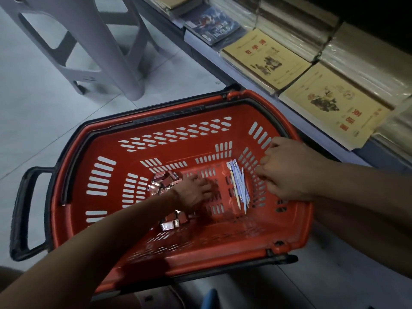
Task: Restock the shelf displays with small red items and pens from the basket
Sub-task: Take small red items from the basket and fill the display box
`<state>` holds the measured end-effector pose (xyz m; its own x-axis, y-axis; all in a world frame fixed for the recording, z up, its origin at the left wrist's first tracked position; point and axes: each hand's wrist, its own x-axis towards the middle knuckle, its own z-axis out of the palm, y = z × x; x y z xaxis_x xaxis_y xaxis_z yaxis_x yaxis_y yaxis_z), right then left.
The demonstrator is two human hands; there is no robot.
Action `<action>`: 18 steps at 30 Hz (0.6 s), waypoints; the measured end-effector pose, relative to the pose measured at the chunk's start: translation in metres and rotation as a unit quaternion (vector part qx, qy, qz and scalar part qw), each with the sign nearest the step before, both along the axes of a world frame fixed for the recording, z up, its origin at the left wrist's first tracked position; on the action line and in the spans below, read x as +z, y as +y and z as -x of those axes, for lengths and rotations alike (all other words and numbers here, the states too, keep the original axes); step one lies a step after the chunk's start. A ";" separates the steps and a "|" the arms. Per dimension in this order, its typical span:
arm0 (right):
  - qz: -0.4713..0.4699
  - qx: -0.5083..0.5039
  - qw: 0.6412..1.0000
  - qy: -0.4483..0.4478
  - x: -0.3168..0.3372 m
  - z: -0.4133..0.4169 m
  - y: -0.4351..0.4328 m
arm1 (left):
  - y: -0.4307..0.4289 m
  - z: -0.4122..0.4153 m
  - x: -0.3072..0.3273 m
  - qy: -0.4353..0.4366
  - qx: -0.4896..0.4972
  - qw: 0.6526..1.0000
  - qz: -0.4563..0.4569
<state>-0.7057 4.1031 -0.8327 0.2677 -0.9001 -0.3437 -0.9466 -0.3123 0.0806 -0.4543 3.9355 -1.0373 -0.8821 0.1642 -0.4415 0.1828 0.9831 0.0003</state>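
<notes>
Head view: the left hand (pixel 196 192) reaches palm-down, fingers spread and empty, onto the floor of the slotted red plastic basket (pixel 107 175), beside small shiny red-wrapped items (pixel 163 181). Blue-white pens (pixel 239 186) lie near the right hand (pixel 287 170), fingers curled at the basket wall; its grip cannot be told.

A pale grey plastic stool (pixel 124 50) stands on the light tiled floor (pixel 33 103). Yellow paper-covered exercise books (pixel 265 59) lie in stacks beside a blue illustrated book (pixel 214 26), possibly shrink-wrapped; the dim light hides detail.
</notes>
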 end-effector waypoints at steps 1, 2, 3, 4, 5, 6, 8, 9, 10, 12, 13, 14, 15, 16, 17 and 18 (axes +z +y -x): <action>0.001 0.000 1.000 -0.004 -0.001 0.000 0.000 | 0.002 -0.002 -0.003 -0.019 0.007 1.000 0.004; 0.003 -0.002 1.000 -0.007 -0.001 0.000 0.000 | 0.003 -0.004 -0.004 -0.027 0.008 1.000 0.007; 0.005 -0.005 1.000 -0.012 -0.001 0.001 0.000 | 0.003 -0.005 -0.005 -0.025 0.004 1.000 0.017; 0.007 -0.007 1.000 -0.017 -0.001 0.001 0.000 | 0.002 -0.005 -0.005 -0.015 -0.006 0.999 0.029; 0.010 -0.007 1.000 -0.021 -0.001 0.001 0.000 | 0.001 -0.003 -0.004 -0.005 -0.019 0.998 0.052; 0.009 -0.009 1.000 -0.025 -0.001 0.001 0.000 | 0.002 0.000 -0.002 -0.003 -0.031 0.997 0.070; 0.008 -0.011 1.000 -0.027 -0.001 0.001 0.001 | 0.002 0.006 0.001 -0.048 -0.055 0.993 0.093; 0.010 -0.011 1.000 -0.024 -0.002 0.001 0.000 | 0.002 0.010 -0.001 -0.087 -0.049 0.990 0.098; 0.011 -0.011 1.000 -0.020 -0.002 0.001 0.001 | 0.004 0.015 -0.003 -0.105 -0.029 0.991 0.084; 0.011 -0.012 1.000 -0.015 -0.003 0.001 0.001 | 0.013 0.024 -0.015 -0.106 0.062 0.991 0.046; 0.010 -0.013 1.000 -0.014 -0.003 0.001 0.001 | 0.021 0.030 -0.020 -0.073 0.156 0.985 -0.020; 0.007 -0.013 1.000 -0.013 -0.003 0.001 0.001 | 0.032 0.039 -0.023 -0.047 0.269 0.957 -0.093; 0.006 -0.014 1.000 -0.013 -0.003 0.000 0.001 | 0.043 0.049 -0.024 -0.051 0.386 0.904 -0.173; 0.006 -0.015 1.000 -0.012 -0.003 0.000 0.001 | 0.053 0.062 -0.021 -0.052 0.479 0.837 -0.260; 0.007 -0.015 1.000 -0.013 -0.003 0.000 0.000 | 0.061 0.076 -0.020 -0.051 0.552 0.766 -0.327; 0.005 -0.016 1.000 -0.013 -0.003 0.000 0.000 | 0.067 0.087 -0.019 -0.050 0.596 0.709 -0.373</action>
